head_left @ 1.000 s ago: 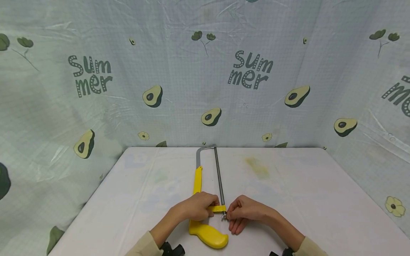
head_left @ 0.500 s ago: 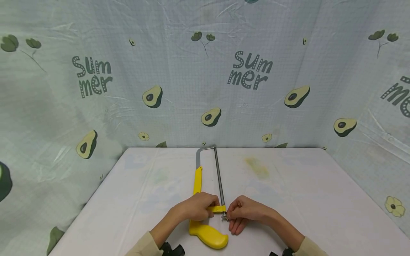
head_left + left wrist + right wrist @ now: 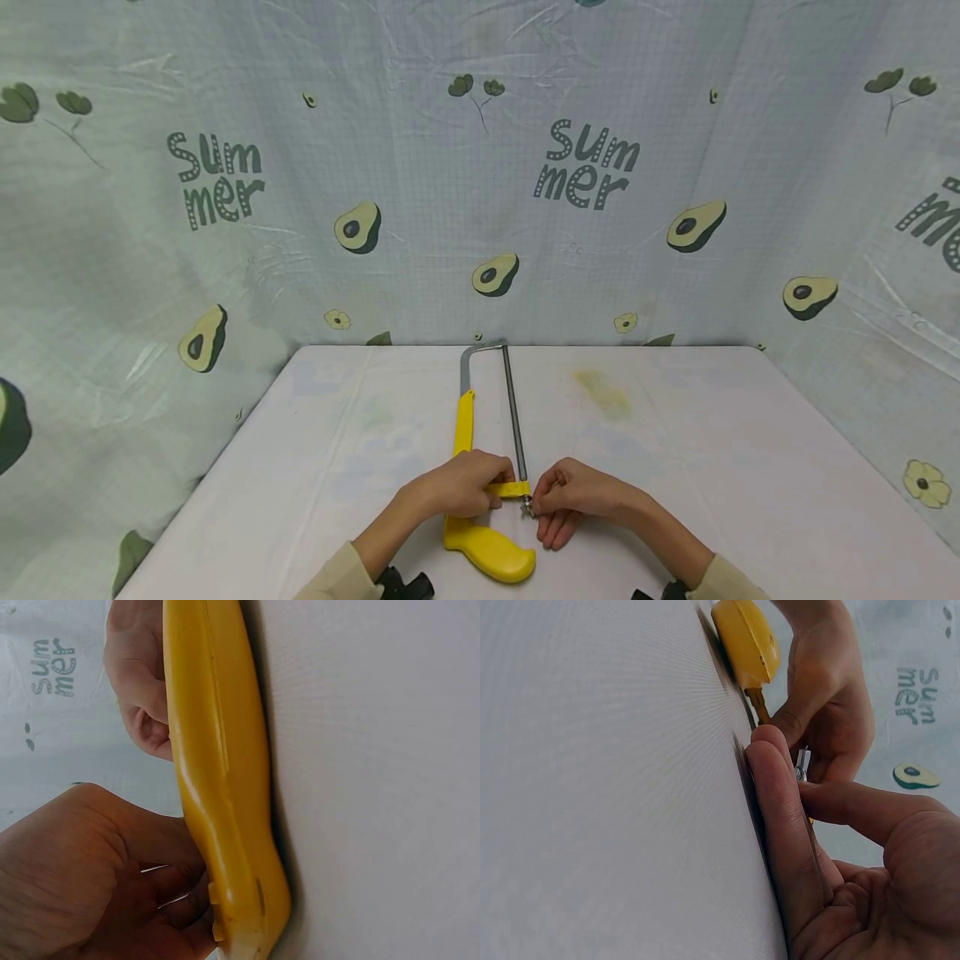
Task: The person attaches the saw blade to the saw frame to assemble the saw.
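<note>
A hacksaw with a yellow handle (image 3: 495, 557) lies on the table, its grey frame (image 3: 465, 371) and blade (image 3: 515, 417) pointing away from me. My left hand (image 3: 465, 485) grips the yellow crosspiece (image 3: 513, 490) at the blade's near end. Just below that end sits a small metal wing nut (image 3: 527, 507), pinched between the thumb and index finger of my right hand (image 3: 576, 493). In the right wrist view the wing nut (image 3: 802, 763) is partly hidden by fingertips. The handle (image 3: 225, 765) stands in front of both hands in the left wrist view.
The white table (image 3: 675, 450) has a faint yellowish stain (image 3: 603, 393) right of the saw. Pale cloth (image 3: 420, 167) printed with avocados and lettering hangs behind the table and along both sides. Black wrist devices (image 3: 405, 583) show near the sleeves.
The wing nut's wings have turned a little between my right fingertips. Both hands and the hacksaw stay in place.
</note>
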`<state>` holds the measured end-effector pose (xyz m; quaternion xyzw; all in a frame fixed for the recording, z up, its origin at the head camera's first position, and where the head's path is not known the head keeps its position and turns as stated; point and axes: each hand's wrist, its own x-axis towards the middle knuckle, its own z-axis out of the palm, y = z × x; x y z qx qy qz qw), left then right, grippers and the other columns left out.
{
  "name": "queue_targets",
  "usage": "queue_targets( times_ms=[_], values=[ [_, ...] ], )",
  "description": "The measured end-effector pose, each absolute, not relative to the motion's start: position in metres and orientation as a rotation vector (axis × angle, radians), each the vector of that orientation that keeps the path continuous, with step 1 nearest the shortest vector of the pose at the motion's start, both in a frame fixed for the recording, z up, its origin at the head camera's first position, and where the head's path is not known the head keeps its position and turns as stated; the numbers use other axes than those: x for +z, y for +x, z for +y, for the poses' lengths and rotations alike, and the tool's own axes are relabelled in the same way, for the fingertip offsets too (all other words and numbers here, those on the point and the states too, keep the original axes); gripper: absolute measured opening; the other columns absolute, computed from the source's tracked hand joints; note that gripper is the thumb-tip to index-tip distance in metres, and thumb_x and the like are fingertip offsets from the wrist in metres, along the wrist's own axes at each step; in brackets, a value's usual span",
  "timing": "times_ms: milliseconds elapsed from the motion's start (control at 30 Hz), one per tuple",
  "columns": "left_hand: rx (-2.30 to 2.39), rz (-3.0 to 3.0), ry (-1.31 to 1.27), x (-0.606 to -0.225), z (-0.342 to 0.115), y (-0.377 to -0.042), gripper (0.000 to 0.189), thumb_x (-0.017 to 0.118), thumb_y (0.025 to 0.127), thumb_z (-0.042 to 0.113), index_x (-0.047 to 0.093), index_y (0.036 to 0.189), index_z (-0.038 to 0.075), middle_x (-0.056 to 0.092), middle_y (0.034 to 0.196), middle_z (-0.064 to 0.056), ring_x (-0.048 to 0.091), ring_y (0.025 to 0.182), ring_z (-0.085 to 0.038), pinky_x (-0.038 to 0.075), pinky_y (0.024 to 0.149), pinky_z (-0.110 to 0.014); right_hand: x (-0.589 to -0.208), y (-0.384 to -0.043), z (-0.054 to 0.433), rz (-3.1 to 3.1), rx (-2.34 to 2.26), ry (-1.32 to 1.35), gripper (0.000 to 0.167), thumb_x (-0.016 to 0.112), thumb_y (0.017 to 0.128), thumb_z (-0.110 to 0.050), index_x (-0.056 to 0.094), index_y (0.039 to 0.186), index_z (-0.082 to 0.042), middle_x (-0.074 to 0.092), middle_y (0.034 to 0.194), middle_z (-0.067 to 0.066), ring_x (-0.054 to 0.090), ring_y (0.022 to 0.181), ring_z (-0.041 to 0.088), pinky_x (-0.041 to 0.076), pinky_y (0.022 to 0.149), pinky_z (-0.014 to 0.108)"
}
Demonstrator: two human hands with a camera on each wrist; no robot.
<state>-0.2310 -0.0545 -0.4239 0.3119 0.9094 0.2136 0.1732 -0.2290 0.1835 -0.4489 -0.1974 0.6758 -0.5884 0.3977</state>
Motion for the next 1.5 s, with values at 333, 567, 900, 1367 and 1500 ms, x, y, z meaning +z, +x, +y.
queue_targets(
  times_ms=[333,567,900,1367,1500],
  values=[
    [0.599,2.575,0.868,-0.4237,-0.054,-0.2312,0.019,0.073,0.094,0.01,0.067,0.11,0.017,0.06,0.088,0.011,0.052,0.079,-0.006,0.046,0.077,-0.021,-0.4501,-0.2301,0.1845,1.692,-1.489,-0.512,0.022,0.063,0.097,-0.011,0.066,0.104,0.01,0.075,0.076,0.004,0.075,0.065,0.012,0.06,0.06,0.026],
    [0.604,2.573,0.863,-0.4236,-0.0528,-0.2311,0.019,0.072,0.094,0.01,0.067,0.11,0.017,0.06,0.088,0.011,0.052,0.079,-0.006,0.046,0.077,-0.021,-0.4504,-0.2296,0.1861,1.696,-1.488,-0.52,0.024,0.063,0.096,-0.011,0.067,0.104,0.011,0.075,0.077,0.005,0.075,0.066,0.012,0.06,0.061,0.026],
    [0.593,2.582,0.861,-0.4242,-0.05,-0.228,0.018,0.072,0.094,0.01,0.066,0.109,0.017,0.058,0.086,0.01,0.051,0.079,-0.006,0.045,0.075,-0.021,-0.4526,-0.2292,0.1893,1.696,-1.482,-0.522,0.021,0.063,0.095,-0.01,0.067,0.103,0.01,0.075,0.077,0.005,0.075,0.066,0.012,0.06,0.062,0.027],
    [0.604,2.588,0.861,-0.4248,-0.0493,-0.2271,0.018,0.072,0.094,0.009,0.066,0.109,0.017,0.058,0.086,0.01,0.051,0.078,-0.006,0.046,0.075,-0.02,-0.4537,-0.2297,0.1894,1.712,-1.465,-0.503,0.02,0.069,0.094,-0.014,0.07,0.099,0.006,0.075,0.077,0.005,0.074,0.066,0.012,0.06,0.061,0.027],
    [0.589,2.595,0.863,-0.4243,-0.0489,-0.2267,0.018,0.073,0.094,0.01,0.067,0.109,0.017,0.058,0.087,0.011,0.051,0.078,-0.006,0.045,0.076,-0.021,-0.4533,-0.2294,0.1886,1.724,-1.46,-0.495,0.021,0.072,0.093,-0.015,0.071,0.099,0.005,0.075,0.076,0.005,0.074,0.065,0.012,0.06,0.06,0.027]
  ],
)
